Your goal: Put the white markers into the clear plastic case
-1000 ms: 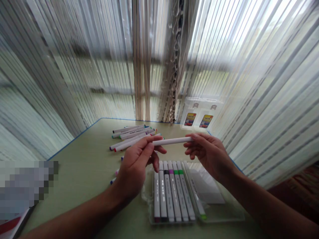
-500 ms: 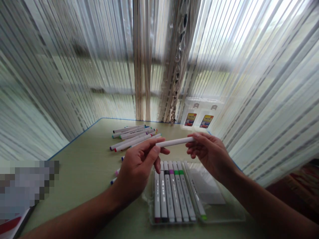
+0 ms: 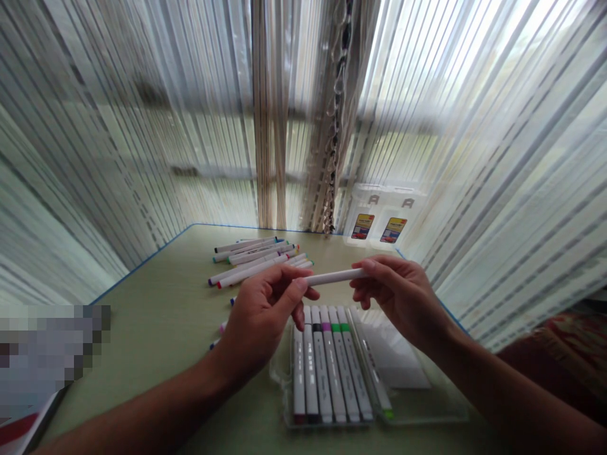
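Note:
A white marker (image 3: 334, 276) is held level above the table, each end pinched in one of my hands. My left hand (image 3: 263, 316) has thumb and fingertips closed on its left end. My right hand (image 3: 401, 294) grips the right end with curled fingers. Directly below lies a clear plastic case (image 3: 427, 398) with several markers (image 3: 327, 366) lined up side by side in its left half, their coloured bands showing black, purple and green.
Several loose markers (image 3: 256, 259) lie scattered on the pale green table (image 3: 156, 316) behind my left hand. Two packaged items (image 3: 379, 227) lean against the sheer curtain at the back right. A red and white object (image 3: 19, 430) sits at the front left corner.
Both hands have lowered the white marker a little and shifted it slightly to the right. The markers in the case and on the table have stayed put.

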Demonstrator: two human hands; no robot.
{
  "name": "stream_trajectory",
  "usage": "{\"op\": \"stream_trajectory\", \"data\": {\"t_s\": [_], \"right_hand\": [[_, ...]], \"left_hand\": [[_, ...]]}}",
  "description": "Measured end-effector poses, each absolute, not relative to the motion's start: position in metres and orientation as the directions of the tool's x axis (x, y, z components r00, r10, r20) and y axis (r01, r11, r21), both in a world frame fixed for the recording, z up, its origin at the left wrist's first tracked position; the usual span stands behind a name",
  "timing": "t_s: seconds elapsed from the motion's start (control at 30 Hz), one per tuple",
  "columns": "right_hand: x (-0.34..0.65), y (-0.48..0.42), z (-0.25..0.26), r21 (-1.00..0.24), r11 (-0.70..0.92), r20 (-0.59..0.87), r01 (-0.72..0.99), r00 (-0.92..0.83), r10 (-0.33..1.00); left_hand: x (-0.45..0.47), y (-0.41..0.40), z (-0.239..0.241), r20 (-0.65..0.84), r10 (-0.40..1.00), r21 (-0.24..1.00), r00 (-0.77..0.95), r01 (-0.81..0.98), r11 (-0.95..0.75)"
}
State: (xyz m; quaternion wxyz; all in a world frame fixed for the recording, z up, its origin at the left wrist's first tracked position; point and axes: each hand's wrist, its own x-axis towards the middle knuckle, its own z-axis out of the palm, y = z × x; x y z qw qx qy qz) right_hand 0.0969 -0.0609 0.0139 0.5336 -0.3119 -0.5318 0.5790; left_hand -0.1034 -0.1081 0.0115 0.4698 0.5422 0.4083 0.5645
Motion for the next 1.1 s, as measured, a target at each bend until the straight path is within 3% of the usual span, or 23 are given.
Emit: {"op": "stream_trajectory", "data": {"t_s": [0.47,0.7,1.1], "right_hand": [[0.095,-0.073,0.011,-0.971,0.238,0.211,0.029,-0.365,0.907],[0.093,-0.078,0.012,-0.817,0.492,0.380,0.299,-0.363,0.851],[0.094,-0.077,0.012,-0.872,0.407,0.297,0.271,-0.368,0.881]], "left_hand": [[-0.103,-0.110,0.003,0.200,0.975,0.980,0.094,-0.036,-0.197],[-0.102,-0.114,0.000,0.243,0.961,0.964,0.135,0.077,-0.254],[-0.097,-0.120,0.007,0.265,0.932,0.921,0.246,0.222,-0.320]]}}
